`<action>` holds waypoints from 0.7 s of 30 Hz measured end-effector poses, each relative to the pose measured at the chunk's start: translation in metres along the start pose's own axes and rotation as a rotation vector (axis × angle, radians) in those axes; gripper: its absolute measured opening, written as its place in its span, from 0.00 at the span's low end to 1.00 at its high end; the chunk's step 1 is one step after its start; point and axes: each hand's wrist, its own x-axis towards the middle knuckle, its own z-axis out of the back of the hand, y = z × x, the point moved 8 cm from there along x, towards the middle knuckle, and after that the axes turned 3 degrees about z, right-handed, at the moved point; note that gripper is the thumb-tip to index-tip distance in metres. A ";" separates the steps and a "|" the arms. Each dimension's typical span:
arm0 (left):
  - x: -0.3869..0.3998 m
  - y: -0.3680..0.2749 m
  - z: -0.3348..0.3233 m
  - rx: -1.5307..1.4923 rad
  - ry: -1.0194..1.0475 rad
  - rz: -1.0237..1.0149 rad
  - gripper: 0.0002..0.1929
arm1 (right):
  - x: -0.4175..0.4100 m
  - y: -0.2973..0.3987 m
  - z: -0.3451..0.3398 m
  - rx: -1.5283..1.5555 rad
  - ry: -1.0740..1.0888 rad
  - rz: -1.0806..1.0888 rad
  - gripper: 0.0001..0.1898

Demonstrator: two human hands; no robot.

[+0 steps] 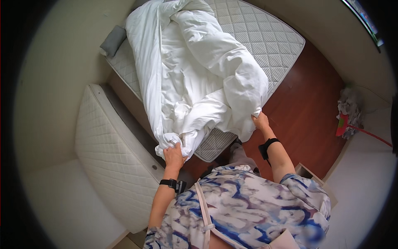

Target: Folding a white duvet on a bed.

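A white duvet (192, 71) lies bunched lengthwise over a quilted mattress (273, 40), its thick folds heaped along the right side. My left hand (174, 155) grips a gathered corner of it, lifted off the mattress's near edge. Farther right, my right hand (260, 120) pinches another corner, pulled out past the mattress's side. Between the two hands the near edge sags in loose folds, and a striped corner of the mattress shows below it. Fabric hides some of my left fingers.
A second mattress (112, 155) leans on its side against the left wall. A grey pillow (114, 41) rests at the bed's left edge. On the red-brown floor (298, 118) to the right are a red broom or dustpan (342, 125) and a pile of scraps (351, 104). A screen (367, 23) hangs upper right.
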 end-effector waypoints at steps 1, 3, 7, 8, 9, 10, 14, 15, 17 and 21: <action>-0.004 -0.001 -0.003 -0.010 -0.003 0.009 0.15 | -0.006 0.002 0.003 -0.008 0.000 0.010 0.21; -0.015 -0.014 -0.014 0.029 0.040 -0.112 0.12 | -0.018 0.004 0.006 0.004 0.071 -0.008 0.19; -0.027 -0.041 -0.024 -0.032 0.017 -0.243 0.08 | -0.042 0.043 0.015 0.060 0.186 0.014 0.21; -0.033 -0.041 -0.020 -0.128 -0.047 -0.239 0.09 | -0.055 0.064 0.018 0.109 0.219 0.006 0.19; -0.037 -0.045 -0.016 -0.154 -0.059 -0.226 0.09 | -0.066 0.088 0.027 0.183 0.207 0.059 0.17; -0.041 -0.050 -0.003 -0.254 -0.133 -0.255 0.09 | -0.073 0.102 0.031 0.263 0.232 0.088 0.17; -0.049 -0.043 0.028 -0.547 -0.328 -0.253 0.12 | -0.104 0.162 0.032 0.577 0.422 0.256 0.18; -0.052 -0.038 0.039 -0.656 -0.394 -0.242 0.13 | -0.109 0.173 0.035 0.556 0.423 0.266 0.18; -0.061 -0.033 0.059 -0.726 -0.436 -0.216 0.13 | -0.114 0.195 0.046 0.624 0.383 0.277 0.18; -0.084 -0.021 0.105 -1.029 -0.613 -0.102 0.13 | -0.088 0.224 0.100 0.687 0.097 0.265 0.17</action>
